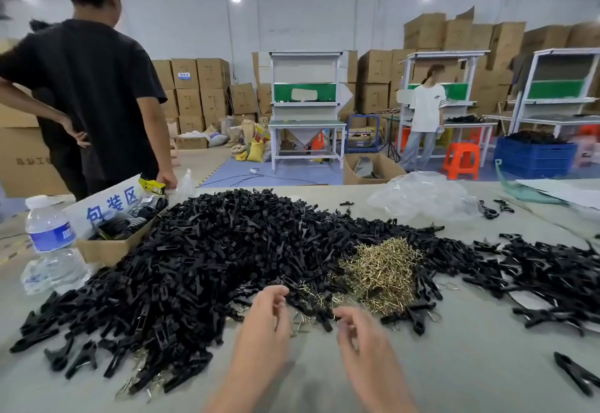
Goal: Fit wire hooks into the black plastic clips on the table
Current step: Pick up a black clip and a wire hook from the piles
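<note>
left hand (264,318): bare, no glove, no ring seen
right hand (358,336): bare, no glove, blurred
left forearm (240,380): bare, no sleeve in view
right forearm (386,390): bare, no sleeve in view
wrists: no watch or band

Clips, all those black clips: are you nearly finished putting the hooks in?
Not nearly. A few clips near the table's front edge seem to have wire showing, so maybe those are done. Both hands, left hand and right hand, hover at the pile's edge; blur hides what they hold. The huge heap of black clips and the pile of brass hooks are still waiting.
</note>
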